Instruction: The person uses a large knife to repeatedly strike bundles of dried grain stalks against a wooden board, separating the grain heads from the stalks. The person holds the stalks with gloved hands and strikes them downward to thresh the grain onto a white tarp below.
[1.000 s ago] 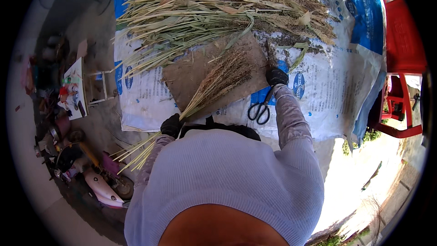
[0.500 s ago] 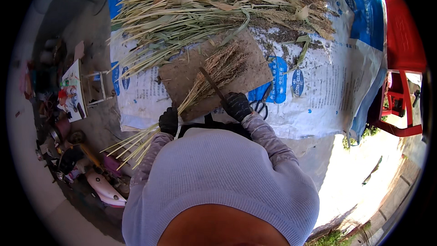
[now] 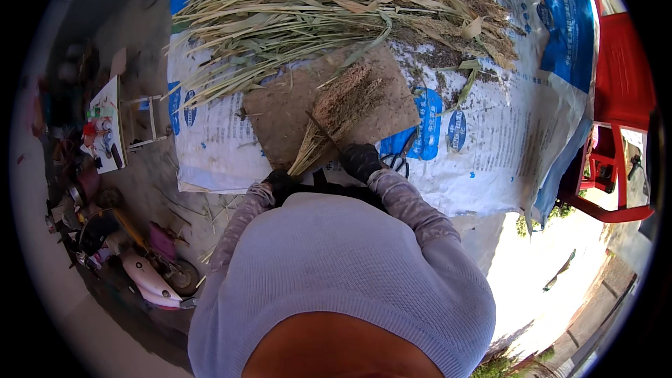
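My left hand (image 3: 281, 183), in a dark glove, is closed round the stalk end of a bundle of dry seed heads (image 3: 346, 98) that looks like sorghum or broomcorn. The seed heads fan out away from me over a brown board (image 3: 276, 110). In my gloved right hand (image 3: 362, 162) is a narrow dark knife (image 3: 323, 131), its blade lying across the stalks below the heads. Close by my right hand, partly hidden, are dark-handled scissors (image 3: 397, 159).
Beyond the board lies a big heap of cut stalks (image 3: 280, 24) with loose seed and leaves. White and blue sacking (image 3: 490, 157) spreads underneath. A red plastic chair (image 3: 623, 70) stands at the right. At left are a scooter (image 3: 150, 281), a white frame (image 3: 143, 122) and clutter.
My left hand has shifted right, and the long stalk ends that stuck out below it no longer show there. The seed heads are spread wider. The knife remains across the bundle.
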The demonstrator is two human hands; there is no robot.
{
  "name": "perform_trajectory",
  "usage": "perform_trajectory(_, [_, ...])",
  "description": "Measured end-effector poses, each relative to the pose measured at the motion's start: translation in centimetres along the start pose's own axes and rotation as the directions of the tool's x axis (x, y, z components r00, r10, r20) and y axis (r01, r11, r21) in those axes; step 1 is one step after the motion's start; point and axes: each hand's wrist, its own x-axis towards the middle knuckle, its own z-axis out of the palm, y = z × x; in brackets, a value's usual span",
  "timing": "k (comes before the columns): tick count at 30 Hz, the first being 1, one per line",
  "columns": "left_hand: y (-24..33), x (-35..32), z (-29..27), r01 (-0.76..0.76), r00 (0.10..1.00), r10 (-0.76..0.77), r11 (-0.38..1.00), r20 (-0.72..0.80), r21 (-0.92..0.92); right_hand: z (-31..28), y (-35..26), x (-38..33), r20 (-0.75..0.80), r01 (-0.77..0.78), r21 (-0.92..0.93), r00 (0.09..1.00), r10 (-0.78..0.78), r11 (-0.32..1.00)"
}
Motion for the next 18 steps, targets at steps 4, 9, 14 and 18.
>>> perform_trajectory(4, [7.8, -4.2, 0.5, 0.098, 0.982, -0.028, 0.921, -0.186, 0.378, -8.2, -1.0, 2.0, 0.083, 0.214, 0.096, 0.971, -0.222, 0.972])
perform_trajectory(9, [4.4, -3.7, 1.5, 0.068, 0.934, 0.029, 0.965, -0.357, 0.254, -1.9, 4.2, 1.9, -0.041, -0.214, 0.271, 0.972, 0.233, 0.939])
perform_trajectory(14, [6.0, -4.3, -0.1, 0.063, 0.932, 0.052, 0.951, -0.359, 0.302, -2.1, 15.4, 1.9, 0.190, -0.597, -0.009, 0.786, 0.588, 0.802])
perform_trajectory(18, [6.1, -4.7, -1.1, 0.172, 0.919, 0.003, 0.897, -0.395, 0.407, -5.1, 11.0, 2.6, 0.066, -0.534, 0.066, 0.845, 0.530, 0.843])
